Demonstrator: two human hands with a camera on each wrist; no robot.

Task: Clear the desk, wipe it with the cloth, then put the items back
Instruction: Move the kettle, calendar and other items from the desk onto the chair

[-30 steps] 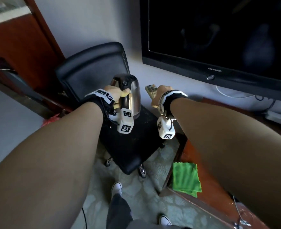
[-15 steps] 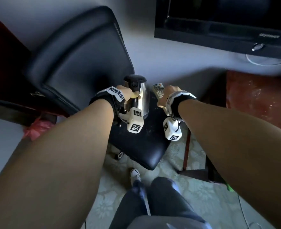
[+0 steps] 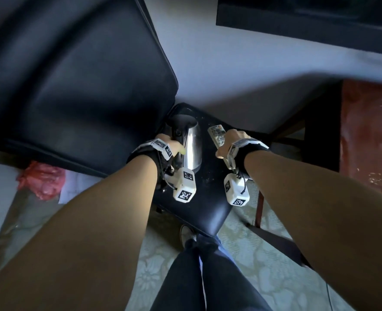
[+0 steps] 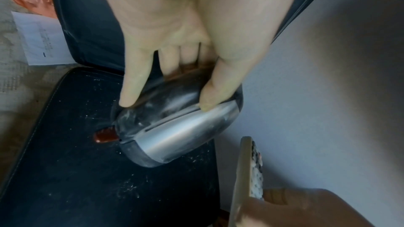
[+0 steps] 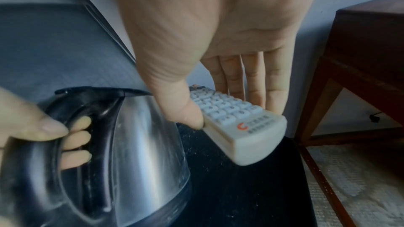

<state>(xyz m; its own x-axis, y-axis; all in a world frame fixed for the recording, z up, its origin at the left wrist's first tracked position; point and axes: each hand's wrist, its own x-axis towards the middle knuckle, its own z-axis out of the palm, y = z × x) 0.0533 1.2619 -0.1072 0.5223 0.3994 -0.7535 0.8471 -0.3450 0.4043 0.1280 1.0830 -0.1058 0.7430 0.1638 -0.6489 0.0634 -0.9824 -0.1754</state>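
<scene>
A steel kettle (image 3: 191,144) with a black lid and handle is down at the black chair seat (image 3: 208,198); I cannot tell whether its base touches. My left hand (image 3: 172,143) grips the handle, fingers curled round it (image 5: 76,137). In the left wrist view the thumb and a finger lie along the kettle (image 4: 174,132). My right hand (image 3: 227,142) holds a grey remote (image 3: 217,135) just above the seat, to the right of the kettle. Thumb and fingers pinch the sides of the remote (image 5: 236,127). The cloth is out of view.
The chair's padded back (image 3: 73,75) rises on the left. The reddish wooden desk (image 3: 369,131) stands at the right, with the TV (image 3: 297,19) above it. A red bag (image 3: 39,178) and a paper sheet (image 4: 41,39) lie on the floor. My legs (image 3: 208,277) are below the seat.
Both hands have come down with the kettle and the remote to the chair seat. The head view has tipped down, so the green cloth and most of the desk have left it.
</scene>
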